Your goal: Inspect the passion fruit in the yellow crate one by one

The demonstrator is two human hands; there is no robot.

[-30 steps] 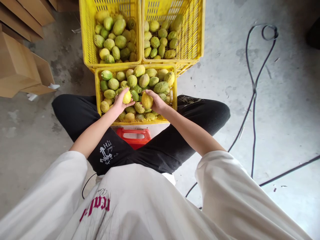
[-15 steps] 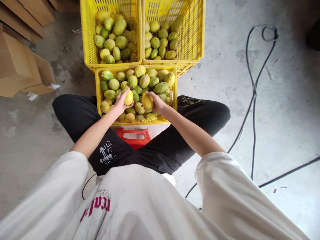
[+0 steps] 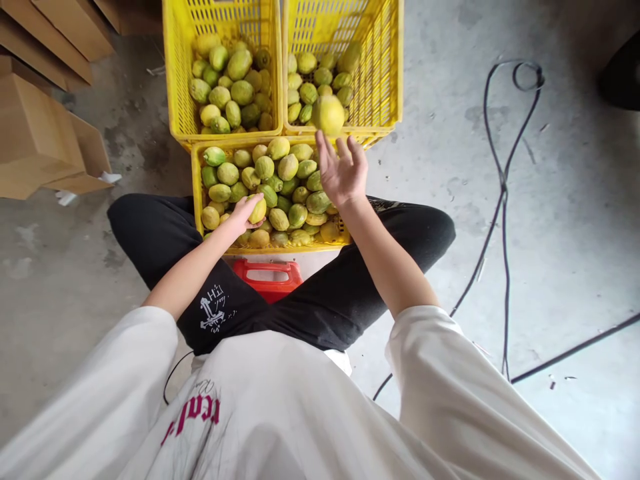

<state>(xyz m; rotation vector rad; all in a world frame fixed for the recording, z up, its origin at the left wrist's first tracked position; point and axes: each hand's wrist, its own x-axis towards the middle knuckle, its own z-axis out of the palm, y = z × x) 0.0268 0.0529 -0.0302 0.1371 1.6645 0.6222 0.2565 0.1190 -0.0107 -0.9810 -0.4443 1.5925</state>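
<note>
My left hand (image 3: 245,215) is closed around a yellow oval fruit (image 3: 257,211), low over the near yellow crate (image 3: 197,193), which is filled with green and yellow fruits of the same shape. Palm up and fingers spread, my right hand (image 3: 344,172) reaches over the right rim of that crate. Just beyond its fingertips a blurred yellow fruit (image 3: 329,115) appears in mid-air, in front of the far right crate (image 3: 385,87). Whether a fingertip still touches it I cannot tell. That crate has a layer of similar fruits at its bottom.
A far left yellow crate (image 3: 176,87) also contains many fruits. Between my knees is a red plastic object with a handle (image 3: 270,288). Cardboard boxes (image 3: 45,133) stand at left. A black cable (image 3: 506,267) loops across the concrete floor at right.
My right hand has moved up and to the right from the near crate and opened, letting go of its yellow fruit. My left hand still holds its fruit, slightly lower.
</note>
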